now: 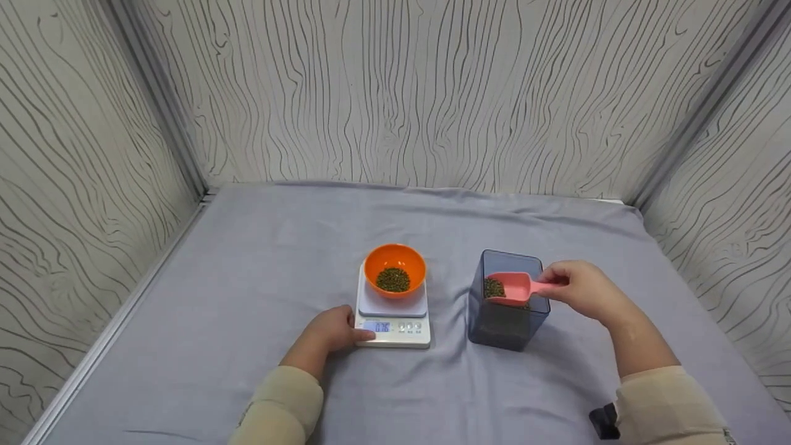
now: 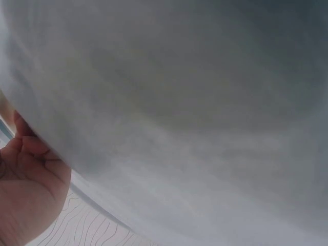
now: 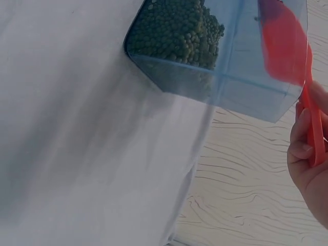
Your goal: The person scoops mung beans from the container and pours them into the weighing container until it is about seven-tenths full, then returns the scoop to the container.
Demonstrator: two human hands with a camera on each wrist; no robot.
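Note:
My right hand [image 1: 587, 289] pinches the handle of a pink scoop [image 1: 518, 285], held level at the mouth of a clear bluish bin [image 1: 494, 330]. Mung beans [image 1: 493, 288] lie in the scoop's front end. More beans [image 3: 177, 36] fill the bottom of the bin in the right wrist view. Left of the bin, an orange bowl [image 1: 374, 262] with a small heap of beans [image 1: 393, 280] sits on a white kitchen scale [image 1: 411, 339]. The left hand [image 1: 335, 327] grips the scale's left edge, thumb on top near the lit display. Blurred cloth fills most of the left wrist view.
A wrinkled grey cloth [image 1: 259, 266] covers the table. Wood-patterned panels [image 1: 395, 93] stand at the back and both sides. A small black object [image 1: 604, 422] shows beside the right sleeve.

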